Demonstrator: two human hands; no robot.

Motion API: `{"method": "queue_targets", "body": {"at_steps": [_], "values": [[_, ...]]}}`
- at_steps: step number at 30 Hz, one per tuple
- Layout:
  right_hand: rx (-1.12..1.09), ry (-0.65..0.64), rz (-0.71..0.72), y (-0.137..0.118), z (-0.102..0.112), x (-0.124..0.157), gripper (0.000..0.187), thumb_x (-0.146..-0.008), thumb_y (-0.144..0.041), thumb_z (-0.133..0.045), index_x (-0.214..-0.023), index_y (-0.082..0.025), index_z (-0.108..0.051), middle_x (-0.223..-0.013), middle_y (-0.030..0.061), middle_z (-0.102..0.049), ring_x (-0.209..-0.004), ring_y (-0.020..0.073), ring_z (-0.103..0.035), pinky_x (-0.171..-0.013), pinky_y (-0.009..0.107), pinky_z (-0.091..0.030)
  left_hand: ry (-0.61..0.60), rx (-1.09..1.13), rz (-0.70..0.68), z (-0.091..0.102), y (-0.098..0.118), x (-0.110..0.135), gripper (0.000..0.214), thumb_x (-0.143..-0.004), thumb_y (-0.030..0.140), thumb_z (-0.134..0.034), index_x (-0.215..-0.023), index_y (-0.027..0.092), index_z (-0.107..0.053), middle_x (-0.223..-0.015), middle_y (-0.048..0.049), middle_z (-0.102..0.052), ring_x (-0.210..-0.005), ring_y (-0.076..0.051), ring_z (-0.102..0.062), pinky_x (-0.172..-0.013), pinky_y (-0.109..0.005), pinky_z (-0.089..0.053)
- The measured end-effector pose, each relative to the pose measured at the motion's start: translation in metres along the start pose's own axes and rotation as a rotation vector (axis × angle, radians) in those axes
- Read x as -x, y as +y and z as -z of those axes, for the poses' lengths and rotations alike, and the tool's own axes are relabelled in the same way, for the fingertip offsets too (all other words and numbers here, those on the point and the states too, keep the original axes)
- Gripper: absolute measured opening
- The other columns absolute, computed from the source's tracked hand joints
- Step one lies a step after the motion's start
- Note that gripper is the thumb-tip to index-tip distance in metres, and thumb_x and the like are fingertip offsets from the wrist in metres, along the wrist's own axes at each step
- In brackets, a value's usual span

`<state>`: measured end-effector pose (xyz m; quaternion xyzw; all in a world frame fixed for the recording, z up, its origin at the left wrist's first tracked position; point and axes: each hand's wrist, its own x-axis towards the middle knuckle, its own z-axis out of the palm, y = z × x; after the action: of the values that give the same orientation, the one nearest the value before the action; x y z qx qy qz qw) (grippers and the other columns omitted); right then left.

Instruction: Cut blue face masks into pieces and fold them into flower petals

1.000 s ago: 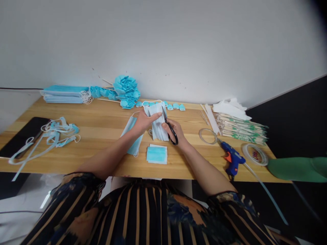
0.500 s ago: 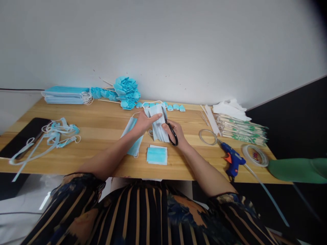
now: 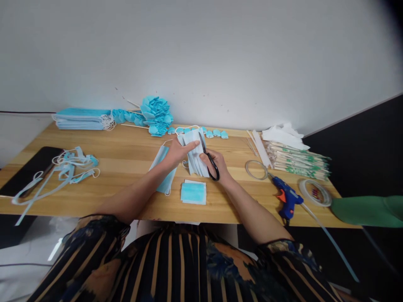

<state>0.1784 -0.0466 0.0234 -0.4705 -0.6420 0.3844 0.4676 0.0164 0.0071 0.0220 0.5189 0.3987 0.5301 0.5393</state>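
Note:
My left hand [image 3: 176, 152] grips a light blue face mask [image 3: 194, 152], held upright above the wooden table [image 3: 126, 159]. My right hand [image 3: 217, 164] is closed on black-handled scissors [image 3: 208, 157], whose blades run up along the mask's right edge. Another blue mask [image 3: 163, 167] lies flat under my left wrist. A small stack of cut blue mask pieces [image 3: 193, 192] rests on the table just below my hands.
A stack of masks [image 3: 82, 118] and a blue folded flower [image 3: 156, 114] sit at the back left. Cut ear loops [image 3: 63, 167] and a dark phone [image 3: 28, 168] lie left. A glue gun [image 3: 286, 197], tape rolls [image 3: 315, 191] and packed chopsticks [image 3: 296, 160] lie right.
None beyond a slight shift of the view; both hands keep the mask and scissors in the same place.

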Motion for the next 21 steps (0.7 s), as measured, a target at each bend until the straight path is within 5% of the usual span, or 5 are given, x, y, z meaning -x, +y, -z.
{"method": "queue_targets", "body": {"at_steps": [14, 21], "values": [[0.004, -0.004, -0.017, 0.0009, 0.0003, 0.0007, 0.06, -0.081, -0.078, -0.06, -0.065, -0.021, -0.048, -0.063, -0.0024, -0.038, -0.059, 0.0111, -0.032, -0.054, 0.026, -0.029, 0.012, 0.027, -0.025, 0.0009, -0.0041, -0.0027, 0.043, -0.069, 0.051, -0.086, -0.088, 0.015, -0.072, -0.091, -0.0064, -0.075, -0.087, -0.021, -0.069, -0.082, -0.033, -0.056], [0.026, -0.049, 0.017, -0.0001, 0.0034, -0.0014, 0.064, -0.078, -0.084, -0.062, -0.072, -0.021, -0.053, -0.065, -0.0026, -0.042, -0.061, 0.012, -0.036, -0.057, 0.026, -0.033, 0.007, 0.023, -0.08, 0.0009, 0.0024, -0.0022, 0.039, -0.069, 0.048, -0.084, -0.08, 0.017, -0.063, -0.076, 0.0, -0.063, -0.07, -0.014, -0.058, -0.068, -0.027, -0.047]]}}
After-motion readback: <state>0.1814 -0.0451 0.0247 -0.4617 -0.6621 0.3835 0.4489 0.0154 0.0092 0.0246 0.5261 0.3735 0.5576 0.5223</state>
